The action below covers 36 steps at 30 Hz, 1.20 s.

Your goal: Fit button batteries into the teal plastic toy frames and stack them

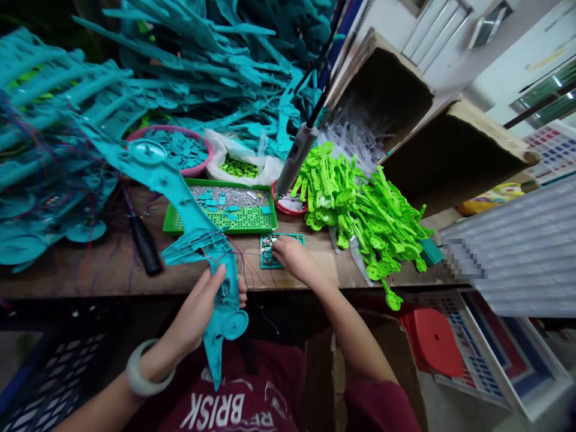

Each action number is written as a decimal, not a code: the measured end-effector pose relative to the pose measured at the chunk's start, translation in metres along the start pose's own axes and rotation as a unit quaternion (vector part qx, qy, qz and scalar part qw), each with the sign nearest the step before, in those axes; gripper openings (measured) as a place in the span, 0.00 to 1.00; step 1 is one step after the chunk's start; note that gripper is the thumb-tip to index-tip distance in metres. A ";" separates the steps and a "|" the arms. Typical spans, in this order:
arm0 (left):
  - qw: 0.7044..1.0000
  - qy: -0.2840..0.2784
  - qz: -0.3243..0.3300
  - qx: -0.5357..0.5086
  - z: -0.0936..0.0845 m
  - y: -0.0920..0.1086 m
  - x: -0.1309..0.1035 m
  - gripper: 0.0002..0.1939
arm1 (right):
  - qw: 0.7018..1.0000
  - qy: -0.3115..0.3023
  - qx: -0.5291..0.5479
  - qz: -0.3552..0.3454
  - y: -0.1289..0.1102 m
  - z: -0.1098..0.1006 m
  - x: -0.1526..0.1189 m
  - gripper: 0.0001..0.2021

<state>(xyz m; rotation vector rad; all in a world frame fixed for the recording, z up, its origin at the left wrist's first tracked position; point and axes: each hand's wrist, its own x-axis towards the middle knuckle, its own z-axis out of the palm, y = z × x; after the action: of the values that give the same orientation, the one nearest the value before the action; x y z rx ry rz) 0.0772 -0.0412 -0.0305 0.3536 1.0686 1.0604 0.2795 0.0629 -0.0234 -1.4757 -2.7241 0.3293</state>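
My left hand is wrapped round a long teal plastic part, holding it tilted in front of my body. Thin red and blue wires run from its middle across the bench edge. My right hand reaches into a small teal tray of little shiny pieces. Its fingertips are bent together over the tray; whether a piece is between them is too small to tell. Just behind lies a green perforated tray with many small screws and teal bits.
Teal parts pile high at the back and left. Bright green parts heap on the right, before cardboard boxes. A pink basin, a white bag, a red basket, a hanging screwdriver and a black-handled tool surround the trays.
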 end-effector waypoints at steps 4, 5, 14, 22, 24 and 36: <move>1.000 -0.020 0.004 -0.016 0.003 0.005 0.004 0.27 | 1.000 0.000 0.005 -0.017 -0.001 -0.006 -0.005 0.06; 1.000 -0.021 0.006 -0.016 0.004 0.005 0.005 0.27 | 1.000 0.006 0.006 -0.017 -0.003 -0.008 -0.007 0.06; 0.987 0.030 0.130 0.093 0.007 -0.008 0.014 0.25 | 0.969 0.182 0.075 -0.149 -0.081 -0.008 -0.042 0.08; 0.968 0.004 0.157 0.196 0.010 -0.010 0.012 0.30 | 0.956 0.233 0.123 -0.131 -0.087 -0.006 -0.056 0.07; 0.971 0.000 0.150 0.185 0.010 -0.012 0.013 0.32 | 0.948 0.256 0.152 -0.116 -0.089 -0.002 -0.055 0.06; 0.997 -0.004 0.029 0.076 0.012 -0.013 0.005 0.33 | 0.930 0.314 0.182 0.051 -0.029 0.010 -0.041 0.08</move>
<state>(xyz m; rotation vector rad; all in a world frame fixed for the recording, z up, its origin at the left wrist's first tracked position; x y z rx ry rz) 0.0941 -0.0406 -0.0362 0.5138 1.1403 1.0314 0.2766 0.0117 -0.0241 -1.3250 -1.9676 0.2809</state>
